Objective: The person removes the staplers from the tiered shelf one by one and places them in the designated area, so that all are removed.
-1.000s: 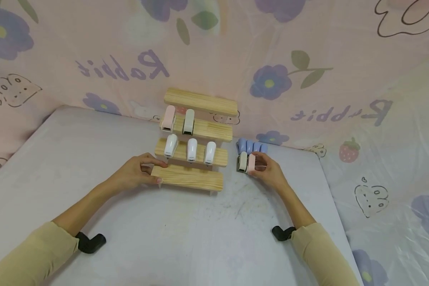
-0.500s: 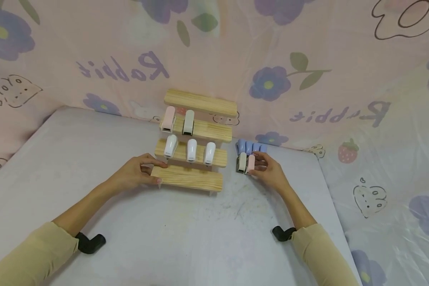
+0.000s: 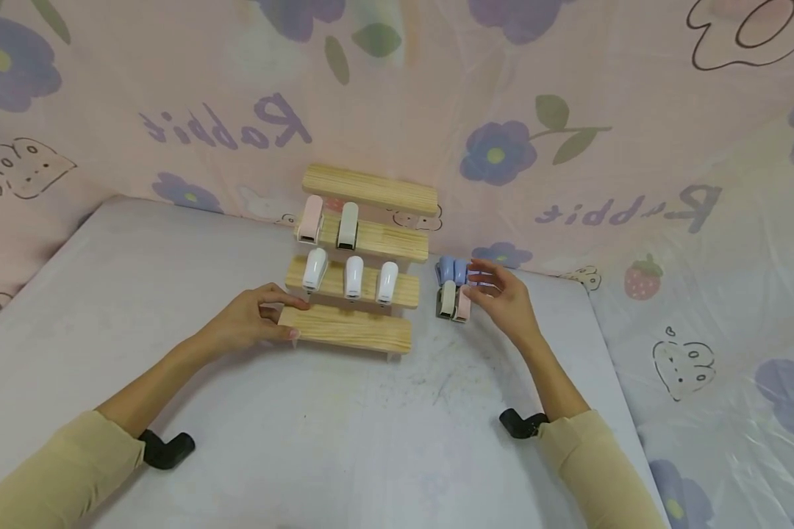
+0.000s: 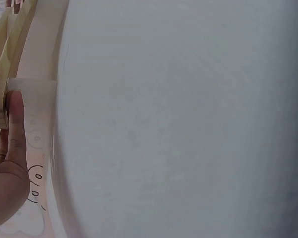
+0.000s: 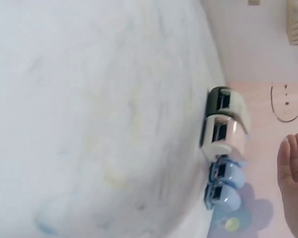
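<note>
My left hand (image 3: 250, 316) grips the left end of the lowest board of a tiered wooden display rack (image 3: 351, 329). In the left wrist view its finger and thumb lie around the board end (image 4: 1, 116). My right hand (image 3: 508, 300) hovers with loosely extended fingers over a group of small staplers, holding nothing. A pale grey-green stapler (image 3: 446, 300) and a pink stapler (image 3: 462, 305) stand side by side in front of blue staplers (image 3: 446, 270), partly hidden by the hand. In the right wrist view the hand (image 5: 295, 183) is apart from the pink stapler (image 5: 226, 136).
On the rack's second board from the bottom stand three white staplers (image 3: 353, 277). Above them, a pink stapler (image 3: 311, 218) and a grey-green stapler (image 3: 347, 225) occupy the third board's left part. A patterned curtain (image 3: 384, 88) rises behind the white table (image 3: 304, 441).
My right hand has let go of the pink stapler and lifted slightly up and back, its fingers now over the blue ones. The left hand keeps its grip on the rack.
</note>
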`<action>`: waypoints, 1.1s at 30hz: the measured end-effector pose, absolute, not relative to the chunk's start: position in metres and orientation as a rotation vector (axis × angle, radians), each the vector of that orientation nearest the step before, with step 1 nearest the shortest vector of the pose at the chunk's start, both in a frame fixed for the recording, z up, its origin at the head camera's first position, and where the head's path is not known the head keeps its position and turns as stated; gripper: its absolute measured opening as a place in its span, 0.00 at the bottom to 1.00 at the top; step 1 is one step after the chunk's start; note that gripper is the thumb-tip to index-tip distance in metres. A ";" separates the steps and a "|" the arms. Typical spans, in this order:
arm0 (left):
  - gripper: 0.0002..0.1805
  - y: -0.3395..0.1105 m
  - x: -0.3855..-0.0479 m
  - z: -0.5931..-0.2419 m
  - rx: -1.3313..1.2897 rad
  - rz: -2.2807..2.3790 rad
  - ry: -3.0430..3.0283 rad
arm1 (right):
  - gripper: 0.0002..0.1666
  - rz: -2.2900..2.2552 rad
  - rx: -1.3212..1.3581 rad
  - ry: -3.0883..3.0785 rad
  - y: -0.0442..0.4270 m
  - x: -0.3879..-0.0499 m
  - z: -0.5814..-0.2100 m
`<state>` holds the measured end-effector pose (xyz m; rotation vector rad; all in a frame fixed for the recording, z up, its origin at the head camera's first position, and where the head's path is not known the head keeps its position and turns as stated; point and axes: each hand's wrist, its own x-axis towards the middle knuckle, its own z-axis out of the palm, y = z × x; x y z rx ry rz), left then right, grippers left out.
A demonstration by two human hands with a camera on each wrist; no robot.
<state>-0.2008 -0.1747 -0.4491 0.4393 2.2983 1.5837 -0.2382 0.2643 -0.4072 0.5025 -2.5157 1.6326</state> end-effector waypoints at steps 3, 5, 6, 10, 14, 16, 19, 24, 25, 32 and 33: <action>0.27 -0.175 -0.200 -0.450 0.451 1.571 2.320 | 0.30 1.670 0.542 -2.465 0.253 -0.234 -0.393; 0.27 -0.175 -0.200 -0.450 0.449 1.562 2.331 | 0.30 1.696 0.573 -2.428 0.249 -0.234 -0.389; 0.27 -0.174 -0.199 -0.450 0.447 1.556 2.338 | 0.29 1.703 0.590 -2.415 0.246 -0.233 -0.387; 0.27 -0.174 -0.198 -0.451 0.449 1.543 2.359 | 0.29 1.698 0.649 -2.391 0.237 -0.231 -0.379; 0.27 -0.174 -0.198 -0.452 0.453 1.543 2.371 | 0.29 1.671 0.703 -2.378 0.228 -0.229 -0.371; 0.27 -0.174 -0.198 -0.452 0.449 1.549 2.363 | 0.29 1.662 0.730 -2.373 0.223 -0.228 -0.366; 0.27 -0.174 -0.197 -0.451 0.447 1.546 2.361 | 0.29 1.663 0.776 -2.359 0.215 -0.227 -0.360; 0.27 -0.175 -0.195 -0.449 0.467 1.544 2.375 | 0.30 1.672 0.840 -2.347 0.203 -0.229 -0.349; 0.27 -0.175 -0.194 -0.449 0.473 1.544 2.377 | 0.30 1.673 0.853 -2.348 0.200 -0.230 -0.347; 0.28 -0.174 -0.194 -0.450 0.505 1.563 2.368 | 0.30 1.660 0.906 -2.384 0.181 -0.231 -0.333; 0.28 -0.174 -0.194 -0.450 0.506 1.565 2.370 | 0.31 1.654 0.910 -2.387 0.179 -0.232 -0.331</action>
